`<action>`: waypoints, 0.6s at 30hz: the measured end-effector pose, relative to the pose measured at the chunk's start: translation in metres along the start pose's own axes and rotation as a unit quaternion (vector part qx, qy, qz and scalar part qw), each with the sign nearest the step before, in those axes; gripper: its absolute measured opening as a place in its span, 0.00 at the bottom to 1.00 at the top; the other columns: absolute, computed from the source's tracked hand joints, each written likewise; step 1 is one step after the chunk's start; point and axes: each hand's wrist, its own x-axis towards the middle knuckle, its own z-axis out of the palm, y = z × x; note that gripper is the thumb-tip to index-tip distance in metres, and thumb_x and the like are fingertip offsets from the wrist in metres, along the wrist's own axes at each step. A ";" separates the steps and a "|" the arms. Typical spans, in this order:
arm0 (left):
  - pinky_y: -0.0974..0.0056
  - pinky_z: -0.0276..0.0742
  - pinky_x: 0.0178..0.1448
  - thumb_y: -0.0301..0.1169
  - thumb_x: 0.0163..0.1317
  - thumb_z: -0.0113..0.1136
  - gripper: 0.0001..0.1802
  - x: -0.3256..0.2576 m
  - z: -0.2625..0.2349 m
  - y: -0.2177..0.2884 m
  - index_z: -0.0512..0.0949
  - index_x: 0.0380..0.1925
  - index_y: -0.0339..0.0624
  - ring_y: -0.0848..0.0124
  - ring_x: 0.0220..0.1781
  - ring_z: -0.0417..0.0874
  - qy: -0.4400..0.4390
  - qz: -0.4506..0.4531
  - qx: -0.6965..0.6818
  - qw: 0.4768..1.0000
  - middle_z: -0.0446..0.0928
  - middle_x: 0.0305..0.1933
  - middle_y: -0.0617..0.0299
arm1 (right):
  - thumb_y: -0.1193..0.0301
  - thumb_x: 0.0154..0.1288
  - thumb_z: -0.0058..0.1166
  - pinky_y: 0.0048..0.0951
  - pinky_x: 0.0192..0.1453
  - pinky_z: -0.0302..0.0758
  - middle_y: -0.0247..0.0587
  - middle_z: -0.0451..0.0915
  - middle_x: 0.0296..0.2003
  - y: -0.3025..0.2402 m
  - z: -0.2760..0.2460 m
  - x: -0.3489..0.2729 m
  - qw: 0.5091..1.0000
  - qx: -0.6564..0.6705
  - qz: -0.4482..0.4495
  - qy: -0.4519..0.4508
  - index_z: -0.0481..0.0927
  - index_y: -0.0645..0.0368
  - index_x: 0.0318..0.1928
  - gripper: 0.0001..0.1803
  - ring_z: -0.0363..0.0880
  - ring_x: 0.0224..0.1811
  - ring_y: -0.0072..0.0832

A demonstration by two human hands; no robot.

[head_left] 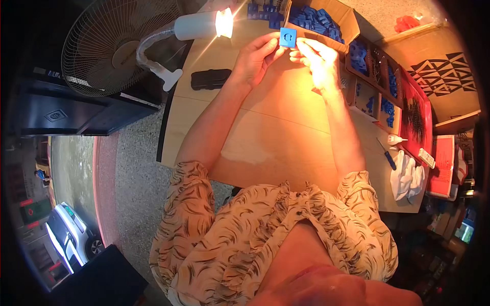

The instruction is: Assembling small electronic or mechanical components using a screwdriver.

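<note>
Over the far part of the table I hold up a small blue square plastic part point(288, 37) with a curved cutout in its face. My left hand point(253, 60) is closed on its left edge, thumb and fingertips pinching it. At its right edge are the bent, closed fingers of my right hand point(321, 61); that hand's exact grip is partly hidden. Just beyond stands a cardboard box point(349, 23) heaped with blue plastic pieces point(314, 21). A lit lamp point(199, 25) shines from the left of the part.
Left are a black case point(211, 79) and a standing fan point(122, 48). Along the right lie divided trays of small blue parts point(359, 56), a red tray of dark springs or screws point(414, 120), a screwdriver point(390, 159), a small white bottle point(395, 139) and white gloves point(407, 176).
</note>
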 end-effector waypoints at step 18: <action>0.67 0.80 0.65 0.26 0.74 0.54 0.15 -0.004 0.002 -0.004 0.78 0.57 0.34 0.70 0.58 0.81 -0.004 0.014 0.001 1.000 0.79 0.57 0.57 | 0.74 0.69 0.61 0.27 0.42 0.86 0.47 0.86 0.38 0.002 0.003 0.002 0.998 -0.034 -0.044 0.007 0.83 0.72 0.49 0.13 0.87 0.36 0.29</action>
